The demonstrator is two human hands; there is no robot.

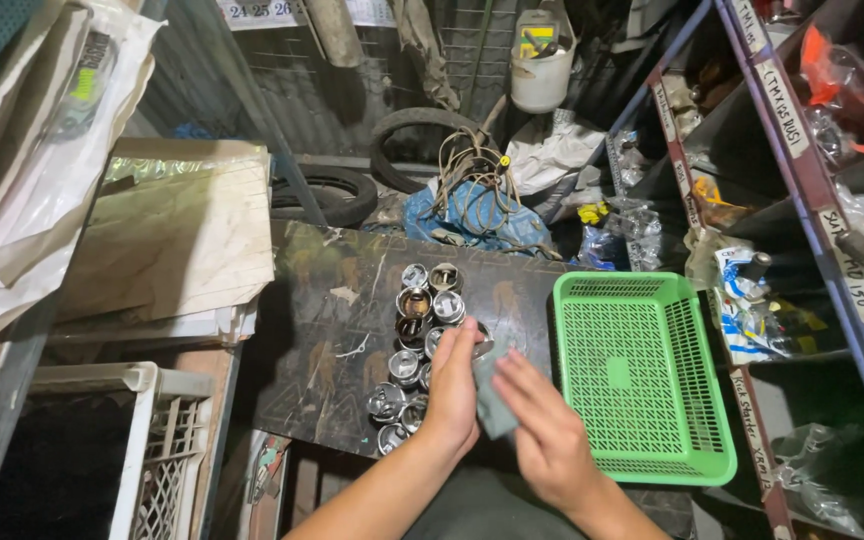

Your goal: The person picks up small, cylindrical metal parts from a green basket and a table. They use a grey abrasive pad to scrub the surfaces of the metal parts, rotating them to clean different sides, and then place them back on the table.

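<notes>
- My left hand (452, 385) is closed around one shiny metal cup (480, 343). I hold it just above the dark board (322, 340), near its right edge.
- My right hand (542, 425) pinches one grey rag (492, 400) between thumb and fingers. The rag touches the cup.
- My two hands touch each other in the middle, at the near side of the scene.
- More metal cups (414, 345) lie on the board in a bunch, just left of my left hand. I count about ten. Some hide behind my hand, so I cannot tell the exact number.
- The bunch runs from far to near. Two cups sit at the far end, side by side.
- One green basket (697, 400) sits to the right of the board, close to my right hand. I see nothing inside it.
- One white crate (152, 440) stands at the near left.
- A pile of paper and card (167, 240) lies on the left, past the crate.
- Two black tyres (352, 190) lie far back, behind the board.
- One blue bag (472, 215) with a tangle of wire on it lies behind the board too.
- One white bucket (542, 70) hangs far back.
- Shelves (802, 180) full of bags stand on the right.
</notes>
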